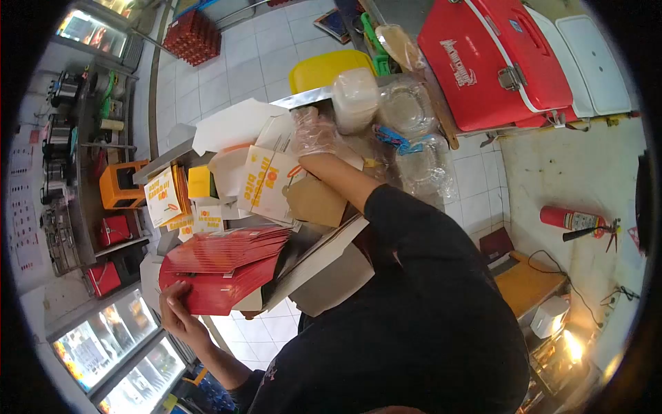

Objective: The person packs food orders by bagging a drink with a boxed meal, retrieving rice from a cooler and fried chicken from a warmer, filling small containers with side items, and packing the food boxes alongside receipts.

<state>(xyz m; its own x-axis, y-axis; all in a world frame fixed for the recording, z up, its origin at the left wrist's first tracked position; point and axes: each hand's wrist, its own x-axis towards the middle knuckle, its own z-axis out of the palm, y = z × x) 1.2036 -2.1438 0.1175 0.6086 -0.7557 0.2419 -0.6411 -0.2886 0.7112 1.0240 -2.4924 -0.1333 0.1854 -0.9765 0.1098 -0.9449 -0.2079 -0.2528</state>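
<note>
My left hand grips the lower left edge of a fanned stack of red cartons, its fingers bent over the edge. My right hand reaches forward among clear plastic that covers it, so its fingers are not clear. Just beside and below it are white and yellow printed boxes and a brown carton flap. A stack of white lidded tubs in plastic stands right of this hand. Clear plastic containers lie farther right, with a blue packet on them.
A red cooler box sits at the upper right, near a yellow tub. Open grey-white cartons lie close to my body. An orange stool and lit fridges are at the left. A fire extinguisher hangs at the right.
</note>
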